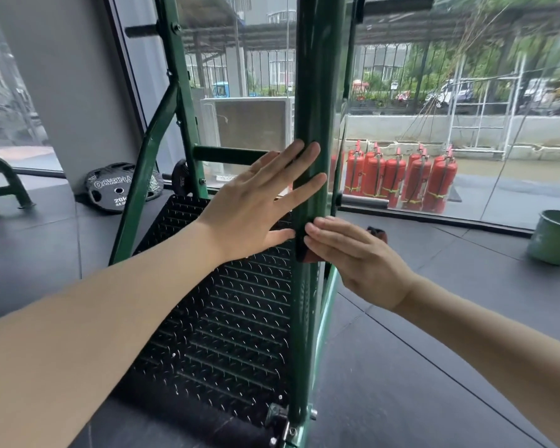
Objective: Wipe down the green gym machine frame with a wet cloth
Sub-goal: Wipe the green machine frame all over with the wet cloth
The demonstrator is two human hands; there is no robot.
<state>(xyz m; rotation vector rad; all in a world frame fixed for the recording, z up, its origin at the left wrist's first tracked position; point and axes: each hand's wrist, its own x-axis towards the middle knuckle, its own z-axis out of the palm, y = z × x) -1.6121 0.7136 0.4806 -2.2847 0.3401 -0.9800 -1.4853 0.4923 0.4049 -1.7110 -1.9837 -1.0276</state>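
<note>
Left hand [259, 202], fingers spread wide, rests on green upright [311, 101] at frame centre; right hand [353, 253] presses dark red cloth [307, 253] against it.

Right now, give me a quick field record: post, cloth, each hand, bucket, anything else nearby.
post: green upright, in front of the window
cloth: dark red, pressed against the post low down, mostly hidden by fingers
right hand: fingers straight, presses the cloth on the post
left hand: flat and spread, fingertips on the post above the cloth
bucket: green, on the floor at far right, contents not visible
footplate: black tread plate left of the post
plate: 20 kg weight leaning by the wall
</note>
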